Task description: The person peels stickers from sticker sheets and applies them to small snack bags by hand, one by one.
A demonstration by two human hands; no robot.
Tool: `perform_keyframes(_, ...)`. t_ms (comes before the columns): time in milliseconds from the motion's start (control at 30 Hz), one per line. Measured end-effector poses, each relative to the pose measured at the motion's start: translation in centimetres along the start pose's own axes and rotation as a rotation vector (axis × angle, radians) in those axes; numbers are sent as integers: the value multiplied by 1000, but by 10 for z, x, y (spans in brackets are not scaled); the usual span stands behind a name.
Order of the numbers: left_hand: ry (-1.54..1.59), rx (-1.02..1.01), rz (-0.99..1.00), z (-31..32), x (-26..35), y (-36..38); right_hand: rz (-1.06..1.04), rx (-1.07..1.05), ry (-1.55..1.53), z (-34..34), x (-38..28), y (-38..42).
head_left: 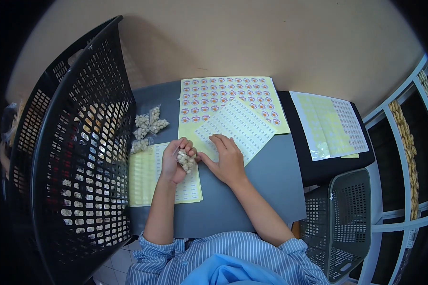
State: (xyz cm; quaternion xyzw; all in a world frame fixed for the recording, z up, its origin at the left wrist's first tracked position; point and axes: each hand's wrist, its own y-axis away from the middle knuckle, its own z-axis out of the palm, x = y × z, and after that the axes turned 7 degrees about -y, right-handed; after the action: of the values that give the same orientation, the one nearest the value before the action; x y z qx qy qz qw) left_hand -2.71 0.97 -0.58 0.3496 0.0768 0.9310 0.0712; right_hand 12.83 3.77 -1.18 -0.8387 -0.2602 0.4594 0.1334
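My left hand [174, 164] is wrapped round a small clear bag of whitish, nut-like pieces [187, 162], held over a label sheet [145, 175] with rows of short blue print. Beside it, my right hand [227, 161] is open, its thumb close to the bag and its fingers stretched over the lower left part of a tilted sheet of small labels [242, 128]. Under that tilted sheet lies a larger sheet of round orange-and-red stickers [209, 97]. Several similar filled bags [150, 124] are grouped on the grey table left of the sticker sheet.
A tall dark plastic basket [92, 118] with filled bags inside stands at the left. On a black surface to the right lies a partly used sticker sheet [330, 124]. A second basket [349, 213] sits lower right, near a white rack [378, 185] with hanging packets.
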Motion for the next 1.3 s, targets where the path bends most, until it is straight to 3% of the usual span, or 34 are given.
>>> perform_keyframes(67,12,-16,-4,6,-4,1,3,14,-41,-4,3,-2)
perform_keyframes(133,-16,-87,-3,4,-7,-1,84,-62,-380,-16,13,-7)
perform_keyframes(267,-5,-77,-2,10,-13,-1,82,-267,-466,-34,23,-9)
perform_keyframes(433,-34,-102,3,14,-24,-1,60,-354,-447,-33,25,-8)
perform_keyframes(600,-52,-70,26,13,-19,-2,-72,-322,-253,-33,26,-9)
perform_keyframes(900,-214,-99,39,13,-22,-3,-116,-241,-203,-27,20,-4)
perform_keyframes(1300,-306,-83,54,16,-27,-4,-38,-242,-292,-26,23,-6)
